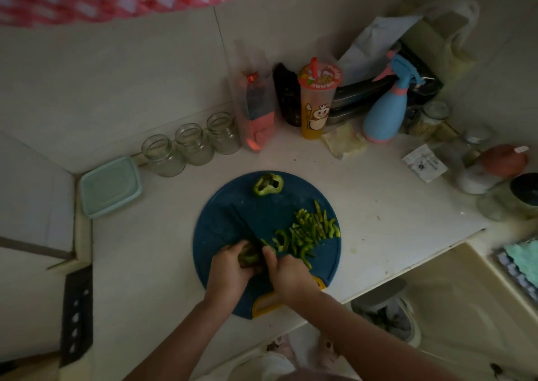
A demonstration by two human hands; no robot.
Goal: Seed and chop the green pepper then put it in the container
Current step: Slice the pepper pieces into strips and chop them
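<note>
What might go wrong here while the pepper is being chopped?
The left hand holds the pepper piece right beside the knife in the right hand, so a slip might nick a finger. The cutting board lies near the counter edge; strips may fall off. The container looks lidded.

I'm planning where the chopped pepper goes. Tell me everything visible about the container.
The container is a shallow, rounded-square box of pale green, plastic-looking material. It sits flat on the counter in the far left corner by the wall, beside a row of jars and well apart from the board. It seems closed by a lid, so its inside is hidden.
</note>
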